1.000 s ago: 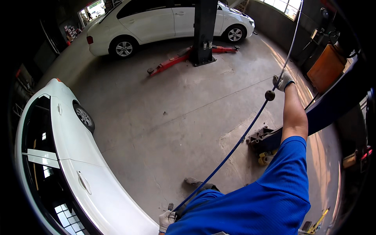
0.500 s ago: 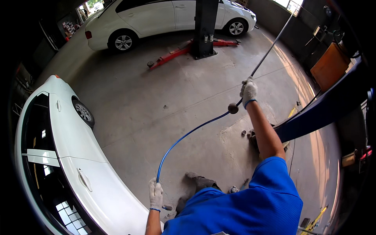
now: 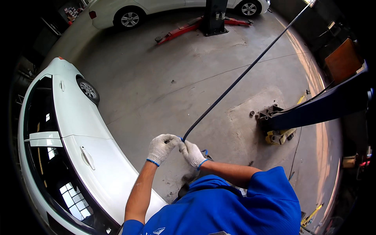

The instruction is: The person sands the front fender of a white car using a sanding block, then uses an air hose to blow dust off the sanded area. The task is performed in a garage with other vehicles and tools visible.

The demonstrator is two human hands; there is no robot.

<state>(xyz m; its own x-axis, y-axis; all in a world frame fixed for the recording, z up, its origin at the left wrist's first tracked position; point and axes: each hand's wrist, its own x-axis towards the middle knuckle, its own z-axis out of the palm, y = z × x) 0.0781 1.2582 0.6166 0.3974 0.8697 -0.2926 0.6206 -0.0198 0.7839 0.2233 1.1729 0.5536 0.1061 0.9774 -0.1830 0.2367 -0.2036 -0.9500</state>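
A long dark air hose [image 3: 235, 84] slants down from the top right to my two gloved hands, in front of my body. My right hand [image 3: 192, 154], in a white knit glove with a blue cuff, is closed around its lower end. Right beside it my left hand [image 3: 161, 149], gloved the same way, has its fingers curled and its tips at a small blue piece of the hose. A dark spot shows between its thumb and fingers; I cannot make out what it is. A short blue length of hose shows below my right hand.
A white car [image 3: 105, 162] stands close at my left. Beyond, a second white car [image 3: 160, 4] stands behind a dark lift post [image 3: 214, 17] with red arms [image 3: 182, 31]. To my right is a blue lift post [image 3: 317, 107]; yellow parts [image 3: 280, 136] lie at its base.
My right hand has come down and left, from high on the hose to beside my left hand. The hose now runs nearly straight; its blue curve and round stopper no longer show. The view has shifted.
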